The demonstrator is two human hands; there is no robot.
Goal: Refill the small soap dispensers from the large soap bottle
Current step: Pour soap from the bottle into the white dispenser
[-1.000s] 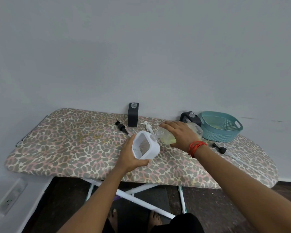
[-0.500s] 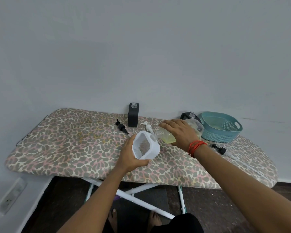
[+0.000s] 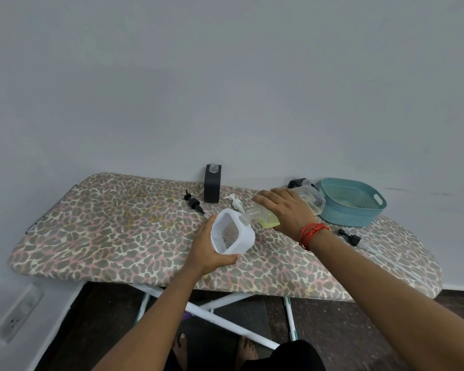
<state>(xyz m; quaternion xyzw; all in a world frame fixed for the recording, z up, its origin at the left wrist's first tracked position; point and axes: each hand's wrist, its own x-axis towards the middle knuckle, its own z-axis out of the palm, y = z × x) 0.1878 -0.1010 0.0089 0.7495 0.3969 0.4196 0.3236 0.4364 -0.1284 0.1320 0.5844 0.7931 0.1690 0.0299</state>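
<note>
Head view: over the leopard-print ironing board (image 3: 118, 236), my right hand (image 3: 287, 210) is clamped over the clear soap bottle (image 3: 265, 219), and my left hand (image 3: 206, 251) is wrapped round the white square container (image 3: 243, 236) just beside it. If the mouths slip apart, I judge that yellow soap would run onto the cover. The clear bottle lies nearly level, its long axis running across the board and its neck pointing at my left hand.

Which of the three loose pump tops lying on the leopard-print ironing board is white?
The white plastic pump top, just right of the upright black square dispenser. The other two, the far-left pump top and the far-right pump top, are black.
</note>
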